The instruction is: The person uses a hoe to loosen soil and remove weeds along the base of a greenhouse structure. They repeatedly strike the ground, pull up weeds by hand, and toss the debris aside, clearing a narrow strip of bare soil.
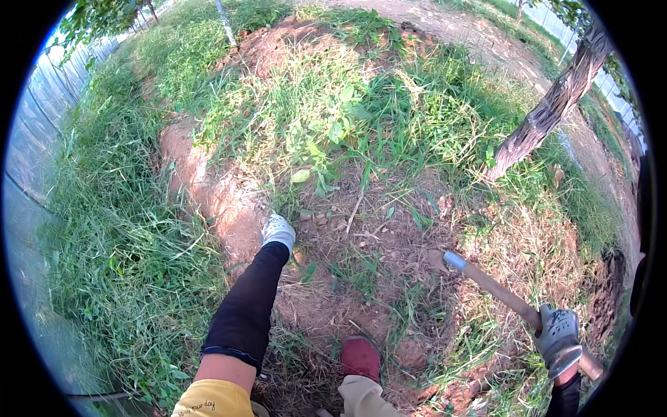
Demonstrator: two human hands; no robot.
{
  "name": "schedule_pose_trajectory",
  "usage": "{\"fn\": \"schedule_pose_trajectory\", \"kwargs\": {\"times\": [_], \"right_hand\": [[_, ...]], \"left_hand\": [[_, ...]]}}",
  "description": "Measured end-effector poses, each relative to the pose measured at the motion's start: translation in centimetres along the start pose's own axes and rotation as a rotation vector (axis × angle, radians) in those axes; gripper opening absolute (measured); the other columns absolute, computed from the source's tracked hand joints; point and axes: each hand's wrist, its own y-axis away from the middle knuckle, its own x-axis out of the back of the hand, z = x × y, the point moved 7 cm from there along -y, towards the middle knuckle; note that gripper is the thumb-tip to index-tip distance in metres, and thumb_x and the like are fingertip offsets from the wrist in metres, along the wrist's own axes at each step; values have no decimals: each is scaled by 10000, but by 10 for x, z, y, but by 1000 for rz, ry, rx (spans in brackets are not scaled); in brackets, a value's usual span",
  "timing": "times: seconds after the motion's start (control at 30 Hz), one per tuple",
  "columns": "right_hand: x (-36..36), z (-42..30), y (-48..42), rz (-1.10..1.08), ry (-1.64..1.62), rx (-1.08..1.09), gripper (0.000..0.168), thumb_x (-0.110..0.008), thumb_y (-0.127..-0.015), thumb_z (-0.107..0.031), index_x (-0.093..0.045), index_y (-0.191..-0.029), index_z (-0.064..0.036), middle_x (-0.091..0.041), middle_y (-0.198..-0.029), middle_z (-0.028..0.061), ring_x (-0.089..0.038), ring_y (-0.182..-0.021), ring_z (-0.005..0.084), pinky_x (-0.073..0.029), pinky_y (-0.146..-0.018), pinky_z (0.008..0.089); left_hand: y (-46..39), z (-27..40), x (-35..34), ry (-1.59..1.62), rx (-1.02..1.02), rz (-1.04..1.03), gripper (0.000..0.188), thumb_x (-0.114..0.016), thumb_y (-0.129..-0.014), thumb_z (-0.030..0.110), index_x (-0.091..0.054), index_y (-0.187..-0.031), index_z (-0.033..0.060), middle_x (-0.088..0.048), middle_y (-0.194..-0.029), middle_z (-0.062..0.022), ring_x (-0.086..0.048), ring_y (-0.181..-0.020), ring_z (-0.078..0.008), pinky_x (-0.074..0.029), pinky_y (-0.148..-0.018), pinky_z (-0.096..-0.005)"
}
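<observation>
My left hand (pixel 278 232), in a pale work glove, reaches down to the soil at the foot of a small tuft of grass (pixel 285 199). Its fingers point away from me, so whether they hold any stems is hidden. My right hand (pixel 558 333), in a grey glove, is wrapped around the wooden handle (pixel 500 292) of a hoe-like tool. A metal socket (pixel 455 260) joins that handle to a small blade (pixel 437 259) resting on the ground. Broad-leaved weeds (pixel 338 127) grow just beyond my left hand.
A leaning, rough-barked trunk (pixel 547 107) rises at the right. Plastic sheeting (pixel 31 151) walls the left side beside thick grass (pixel 125 219). My red shoe (pixel 360 358) stands on the soil. A thin pale post (pixel 225 23) is at the back, and a dirt path (pixel 500 44) runs behind.
</observation>
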Motion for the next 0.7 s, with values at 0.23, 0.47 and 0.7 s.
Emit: {"fn": "schedule_pose_trajectory", "kwargs": {"times": [0.23, 0.47, 0.7], "right_hand": [[-31, 6, 15, -90, -7, -54, 280, -680, -654, -155, -531, -879, -82, -608, -770, 110, -618, -759, 286, -473, -676, 402], [-37, -5, 20, -41, -44, -4, 282, -657, -640, -106, -512, -877, -62, -590, -705, 123, -597, -688, 330, -455, -640, 432], [-37, 1, 21, -50, -40, -22, 344, -694, -659, -148, -514, -941, -70, -613, -797, 120, -617, -756, 302, -475, -689, 394]], "left_hand": [[16, 13, -11, -98, -276, -72, 246, -532, -807, 191, -668, -970, 66, -640, -1027, -166, -619, -966, -309, -500, -809, -381], [245, 112, -74, 68, -762, -457, 331, -499, -855, 301, -478, -1051, 36, -612, -973, -185, -602, -912, -305, -442, -831, -407], [420, 169, -87, 268, -1283, -425, 814, -543, -814, 518, -187, -1408, 88, -375, -1285, -257, -443, -1124, -424, -355, -954, -466]]}}
